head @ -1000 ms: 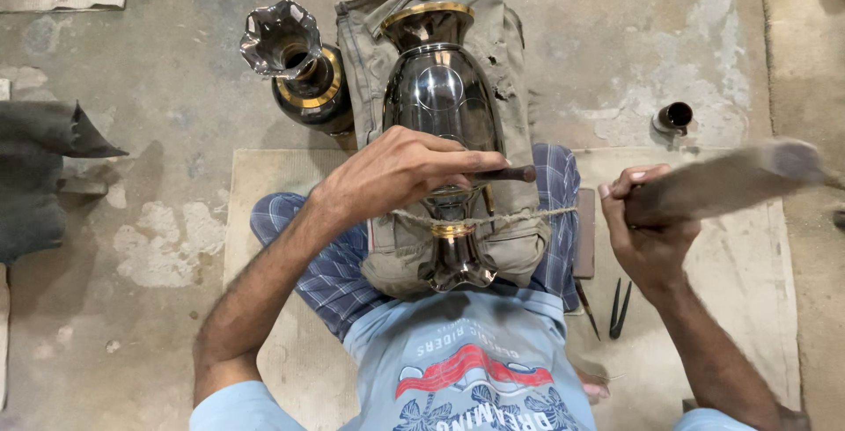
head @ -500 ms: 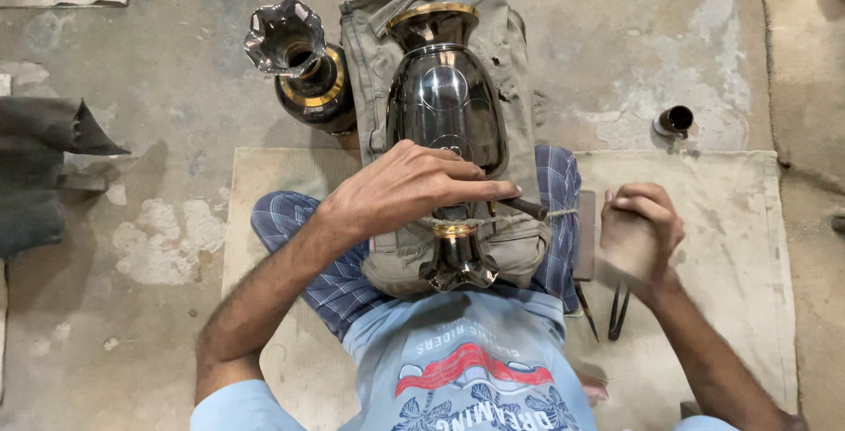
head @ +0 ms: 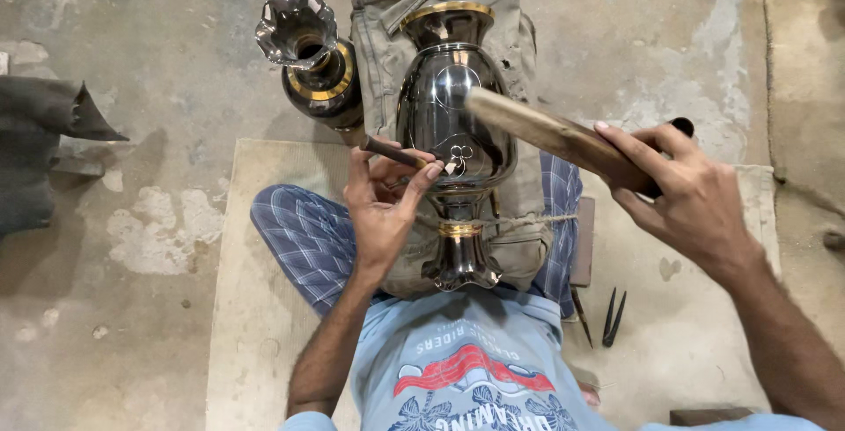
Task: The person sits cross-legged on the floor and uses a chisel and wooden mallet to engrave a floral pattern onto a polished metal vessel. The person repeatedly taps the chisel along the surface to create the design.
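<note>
Left hand [head: 380, 206]: closed around a thin dark chisel [head: 396, 152], whose tip touches the belly of the dark vase [head: 451, 123]
Right hand [head: 682, 189]: clenched on the handle of a wooden mallet [head: 550, 136], which is held over the vase, slanting toward the chisel
Dark vase: lies on its side on a grey cloth pad [head: 383, 35] across the person's lap, tied down with cord [head: 519, 220], gold bands at neck and mouth
Mat [head: 255, 308]: small dark tools [head: 607, 316] lie beside the right leg
Floor [head: 176, 132]: a second vase [head: 310, 61] with a fluted rim stands just left of the pad
</note>
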`<state>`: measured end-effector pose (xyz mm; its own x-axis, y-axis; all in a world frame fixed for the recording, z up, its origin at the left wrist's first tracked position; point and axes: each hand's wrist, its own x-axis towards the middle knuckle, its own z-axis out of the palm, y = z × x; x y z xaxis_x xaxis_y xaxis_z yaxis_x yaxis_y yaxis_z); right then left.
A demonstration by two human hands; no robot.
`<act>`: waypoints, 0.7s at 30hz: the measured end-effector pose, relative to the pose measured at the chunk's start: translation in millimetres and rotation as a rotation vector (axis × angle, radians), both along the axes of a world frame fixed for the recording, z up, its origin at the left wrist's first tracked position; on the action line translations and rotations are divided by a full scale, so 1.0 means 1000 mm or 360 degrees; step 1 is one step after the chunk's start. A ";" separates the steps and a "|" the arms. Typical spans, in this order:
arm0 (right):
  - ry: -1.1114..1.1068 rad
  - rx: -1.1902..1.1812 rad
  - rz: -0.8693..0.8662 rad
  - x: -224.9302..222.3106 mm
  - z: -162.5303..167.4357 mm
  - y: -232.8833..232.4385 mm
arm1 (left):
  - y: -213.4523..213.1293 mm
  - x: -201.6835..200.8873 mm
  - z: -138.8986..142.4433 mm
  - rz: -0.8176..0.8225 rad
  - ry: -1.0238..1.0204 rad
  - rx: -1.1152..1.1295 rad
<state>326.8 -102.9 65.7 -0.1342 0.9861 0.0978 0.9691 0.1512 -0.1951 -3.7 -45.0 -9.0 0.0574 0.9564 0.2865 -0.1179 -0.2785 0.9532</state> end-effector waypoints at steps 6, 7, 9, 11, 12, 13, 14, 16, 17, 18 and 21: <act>-0.0940 0.0252 0.0370 -0.020 0.054 0.038 | -0.008 0.012 -0.010 0.0114 -0.0050 0.0126; -0.1043 0.0330 0.0428 -0.024 0.065 0.044 | -0.009 0.013 -0.010 0.0121 -0.0058 0.0163; -0.1088 0.0475 0.0533 -0.035 0.088 0.051 | -0.010 0.014 -0.011 0.0102 -0.0095 0.0137; -0.0974 0.0616 0.0616 -0.050 0.112 0.056 | -0.011 0.015 -0.012 0.0118 -0.0076 0.0147; -0.0788 0.0555 0.0631 -0.057 0.126 0.056 | -0.011 0.016 -0.012 0.0141 -0.0039 0.0163; -0.0602 0.0491 0.0644 -0.065 0.139 0.056 | -0.012 0.016 -0.012 0.0162 -0.0003 0.0176; -0.0559 0.0482 0.0686 -0.074 0.150 0.057 | -0.014 0.017 -0.012 0.0172 -0.0007 0.0171; -0.0614 0.0516 0.0803 -0.091 0.168 0.062 | -0.016 0.018 -0.013 0.0198 -0.0011 0.0165; -0.0774 0.0574 0.0866 -0.100 0.173 0.064 | -0.016 0.018 -0.014 0.0213 0.0000 0.0163; -0.0931 0.0639 0.0929 -0.107 0.177 0.065 | -0.017 0.018 -0.015 0.0225 0.0014 0.0161; -0.1177 0.0841 0.1018 -0.124 0.183 0.065 | -0.020 0.018 -0.015 0.0315 0.0142 0.0146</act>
<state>202.9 -37.8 248.7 -0.8023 0.5719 0.1710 0.5335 0.5584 0.6353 14.4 -64.9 -24.5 -0.0998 0.9217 0.3748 0.0312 -0.3736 0.9271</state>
